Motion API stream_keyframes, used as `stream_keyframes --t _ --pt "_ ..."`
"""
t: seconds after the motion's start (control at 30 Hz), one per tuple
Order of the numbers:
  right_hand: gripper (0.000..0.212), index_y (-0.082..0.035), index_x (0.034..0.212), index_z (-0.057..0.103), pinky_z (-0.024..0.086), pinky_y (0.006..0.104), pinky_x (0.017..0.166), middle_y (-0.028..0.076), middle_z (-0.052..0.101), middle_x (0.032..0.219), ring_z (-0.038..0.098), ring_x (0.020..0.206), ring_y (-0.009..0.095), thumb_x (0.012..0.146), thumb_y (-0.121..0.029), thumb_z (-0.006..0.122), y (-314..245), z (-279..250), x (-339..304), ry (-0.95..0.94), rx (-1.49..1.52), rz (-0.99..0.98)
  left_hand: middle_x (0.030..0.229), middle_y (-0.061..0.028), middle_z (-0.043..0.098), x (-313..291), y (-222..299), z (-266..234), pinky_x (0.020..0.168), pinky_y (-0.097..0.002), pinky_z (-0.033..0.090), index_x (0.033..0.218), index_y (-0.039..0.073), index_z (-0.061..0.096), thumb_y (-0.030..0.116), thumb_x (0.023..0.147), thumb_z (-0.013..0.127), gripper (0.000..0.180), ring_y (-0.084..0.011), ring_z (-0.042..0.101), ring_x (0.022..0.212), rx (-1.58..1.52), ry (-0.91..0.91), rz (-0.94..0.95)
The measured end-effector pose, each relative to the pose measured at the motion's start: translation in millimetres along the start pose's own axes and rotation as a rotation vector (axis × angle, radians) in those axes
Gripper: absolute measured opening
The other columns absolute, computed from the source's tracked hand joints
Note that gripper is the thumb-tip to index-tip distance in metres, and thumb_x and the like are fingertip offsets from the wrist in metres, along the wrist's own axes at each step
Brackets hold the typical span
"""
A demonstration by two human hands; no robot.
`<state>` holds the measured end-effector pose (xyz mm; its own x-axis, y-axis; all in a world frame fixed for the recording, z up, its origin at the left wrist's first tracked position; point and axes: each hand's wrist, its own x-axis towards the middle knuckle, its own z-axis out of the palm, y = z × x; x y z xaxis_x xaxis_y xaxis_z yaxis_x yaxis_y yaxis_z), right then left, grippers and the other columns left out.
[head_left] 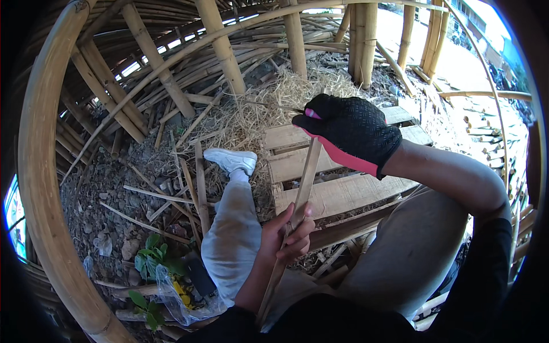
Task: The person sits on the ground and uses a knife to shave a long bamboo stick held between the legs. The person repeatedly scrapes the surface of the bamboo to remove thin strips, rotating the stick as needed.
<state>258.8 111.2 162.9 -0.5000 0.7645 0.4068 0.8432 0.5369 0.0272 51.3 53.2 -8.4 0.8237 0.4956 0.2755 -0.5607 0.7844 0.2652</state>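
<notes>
A long split bamboo strip [307, 177] slants up from my lap, over the gap between my legs. My bare left hand [290, 234] is closed round its middle, thumb and fingers on either side. At its upper end is my right hand [351, 131], closed, in a black glove with pink on the palm side. The strip's top goes out of sight beneath that glove. A thin, dark, narrow piece pokes out leftward beside the right thumb; whether it is a blade or a sliver I cannot tell. What else the right fingers grip is hidden.
A slatted wooden pallet [349, 191] lies before me, with a heap of pale shavings [257, 123] behind it. Bamboo posts [220, 46] stand around, a thick curved pole [46, 171] at left. Stony soil, loose sticks, green leaves [151, 254] and a clear plastic bag [174, 294] lie left.
</notes>
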Motion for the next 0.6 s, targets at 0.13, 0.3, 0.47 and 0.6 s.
stream_keyframes --t 0.13,0.3,0.47,0.6 --pt "0.052 -0.026 0.139 0.059 0.059 0.0418 0.076 0.011 0.065 0.116 0.069 0.098 0.032 0.088 -0.014 0.061 -11 -3 -3 -0.044 -0.137 -0.261 0.086 -0.0039 0.047 -4 7 4 0.031 -0.0214 0.029 0.112 0.008 0.045 0.044 0.110 0.037 0.037 -0.0067 0.039 0.038 0.119 0.200 0.025" --pt "0.041 -0.022 0.135 0.062 0.059 0.0422 0.078 0.013 0.064 0.116 0.070 0.097 0.032 0.094 -0.022 0.059 -5 16 0 -0.080 -0.131 -0.270 0.091 -0.0023 0.047 -9 13 4 0.033 -0.0200 0.033 0.112 0.009 0.044 0.043 0.109 0.042 0.034 -0.0056 0.042 0.043 0.185 0.232 0.037" --pt "0.032 -0.017 0.128 0.065 0.059 0.0436 0.082 0.012 0.063 0.121 0.070 0.100 0.034 0.097 -0.026 0.060 5 50 0 -0.171 0.042 -0.256 0.094 0.0006 0.049 -15 27 -6 0.033 -0.0196 0.035 0.113 0.010 0.046 0.041 0.108 0.047 0.032 -0.0044 0.041 0.042 0.332 0.353 0.120" --pt "0.023 -0.010 0.115 0.066 0.056 0.0433 0.082 0.012 0.063 0.112 0.067 0.100 0.033 0.100 -0.026 0.061 -4 68 -4 -0.248 0.282 0.001 0.093 0.0019 0.050 -13 43 -12 0.032 -0.0194 0.034 0.114 0.009 0.049 0.039 0.108 0.049 0.030 -0.0041 0.040 0.042 0.441 0.418 0.154"
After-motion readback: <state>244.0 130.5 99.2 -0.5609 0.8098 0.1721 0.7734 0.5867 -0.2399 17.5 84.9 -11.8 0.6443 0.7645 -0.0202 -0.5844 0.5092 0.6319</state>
